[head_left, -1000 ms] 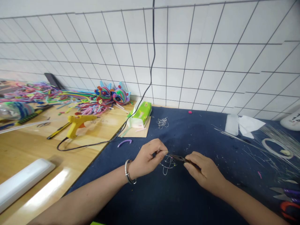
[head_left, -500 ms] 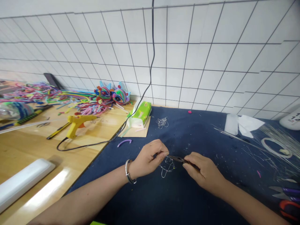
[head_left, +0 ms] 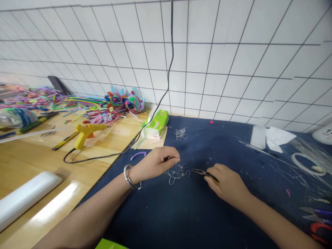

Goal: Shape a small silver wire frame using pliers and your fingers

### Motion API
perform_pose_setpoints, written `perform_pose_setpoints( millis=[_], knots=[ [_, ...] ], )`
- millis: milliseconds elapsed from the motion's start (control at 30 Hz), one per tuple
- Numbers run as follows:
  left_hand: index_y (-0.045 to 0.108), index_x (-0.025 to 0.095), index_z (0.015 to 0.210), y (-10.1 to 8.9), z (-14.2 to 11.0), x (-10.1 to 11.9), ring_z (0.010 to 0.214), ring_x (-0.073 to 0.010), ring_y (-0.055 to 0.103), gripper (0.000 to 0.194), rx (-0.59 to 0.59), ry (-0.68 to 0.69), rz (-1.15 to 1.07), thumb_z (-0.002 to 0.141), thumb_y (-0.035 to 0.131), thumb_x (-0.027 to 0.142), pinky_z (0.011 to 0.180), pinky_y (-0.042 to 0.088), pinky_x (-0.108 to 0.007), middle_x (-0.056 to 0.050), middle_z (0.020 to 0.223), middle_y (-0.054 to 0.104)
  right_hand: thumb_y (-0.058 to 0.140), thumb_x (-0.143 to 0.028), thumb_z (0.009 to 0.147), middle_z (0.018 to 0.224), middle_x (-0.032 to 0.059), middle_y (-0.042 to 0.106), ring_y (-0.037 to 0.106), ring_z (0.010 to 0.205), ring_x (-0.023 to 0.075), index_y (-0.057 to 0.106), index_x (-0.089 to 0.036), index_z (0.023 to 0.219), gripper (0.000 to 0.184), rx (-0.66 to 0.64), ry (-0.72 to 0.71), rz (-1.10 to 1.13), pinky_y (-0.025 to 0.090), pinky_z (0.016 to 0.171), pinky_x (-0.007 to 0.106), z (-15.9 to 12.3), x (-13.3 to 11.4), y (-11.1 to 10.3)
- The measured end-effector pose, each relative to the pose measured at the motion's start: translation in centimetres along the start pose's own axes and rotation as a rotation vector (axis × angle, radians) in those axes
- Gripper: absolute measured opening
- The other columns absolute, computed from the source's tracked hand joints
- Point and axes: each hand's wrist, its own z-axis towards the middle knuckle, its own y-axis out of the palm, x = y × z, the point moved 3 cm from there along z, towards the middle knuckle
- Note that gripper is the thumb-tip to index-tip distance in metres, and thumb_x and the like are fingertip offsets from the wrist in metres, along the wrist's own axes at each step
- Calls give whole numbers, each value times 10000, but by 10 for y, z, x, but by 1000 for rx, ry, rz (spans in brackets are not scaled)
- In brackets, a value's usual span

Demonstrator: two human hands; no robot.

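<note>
My left hand (head_left: 163, 161), a silver bangle on its wrist, pinches a bent wire frame (head_left: 178, 175) between thumb and fingers. Loops and hooked ends of thin silver wire hang below and to the right of the fingertips. My right hand (head_left: 228, 181) is wrapped round the handles of pliers (head_left: 201, 172). The pliers' jaws point left at the wire frame, with a small gap between them and the nearest wire hook. Behind the hands, a small tangle of wire (head_left: 180, 134) lies on the dark blue cloth (head_left: 197, 211).
At left stand a yellow glue gun (head_left: 86, 134) with its black cord, a utility knife (head_left: 65, 141) and coloured pipe cleaners (head_left: 33, 100). A green tissue pack (head_left: 158, 122) sits at the back. Straight wires (head_left: 313, 159), a white coil (head_left: 308, 164) and scissors (head_left: 317, 214) lie at right.
The pliers have come away from the wire at my left fingertips and moved slightly right. My left hand has shifted left and up with the wire frame, which shows more fully.
</note>
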Motion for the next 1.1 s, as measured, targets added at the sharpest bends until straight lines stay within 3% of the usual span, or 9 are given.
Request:
perform_pose_setpoints(
  millis=[167, 333, 500, 700, 933, 1100],
  knots=[
    [560, 143, 798, 5, 2, -8, 632, -85, 489, 125, -95, -7, 32, 845, 445, 160, 608, 384, -210, 7, 712, 552, 394, -327, 874, 765, 45, 543, 521, 745, 174, 591, -206, 870, 232, -24, -57, -141, 412, 662, 302, 1, -4, 4],
    [559, 145, 812, 10, 4, -12, 646, -87, 497, 119, -113, -8, 47, 844, 444, 157, 616, 387, -211, 7, 726, 555, 402, -341, 861, 773, 40, 560, 539, 769, 188, 593, -220, 843, 227, -80, -9, -163, 413, 667, 310, 7, -7, 3],
    [560, 150, 822, 7, 3, -12, 648, -88, 501, 127, -104, -3, 71, 848, 435, 157, 622, 387, -214, 7, 734, 559, 392, -385, 856, 767, 21, 595, 566, 695, 162, 607, -245, 844, 257, -237, 93, -34, 394, 584, 267, 16, -4, -4],
    [558, 151, 813, 4, 4, -15, 633, -87, 504, 120, -111, -8, 99, 839, 441, 151, 607, 381, -209, 9, 722, 569, 403, -419, 845, 685, 10, 625, 569, 616, 143, 626, -228, 724, 317, -410, 74, 41, 343, 521, 241, 33, 2, -15],
    [562, 153, 792, 0, 3, -16, 630, -93, 497, 135, -110, 15, 117, 841, 436, 158, 605, 378, -211, 6, 709, 567, 418, -384, 852, 780, 27, 591, 555, 738, 162, 613, -232, 875, 249, -154, -50, -147, 383, 614, 257, 42, -8, -21],
    [564, 155, 798, -1, 3, -18, 630, -94, 497, 134, -109, 6, 134, 839, 437, 159, 603, 379, -211, 9, 704, 565, 415, -366, 859, 755, 28, 574, 538, 744, 169, 613, -227, 851, 242, -104, -123, -260, 386, 652, 282, 45, -12, -16]
  ],
)
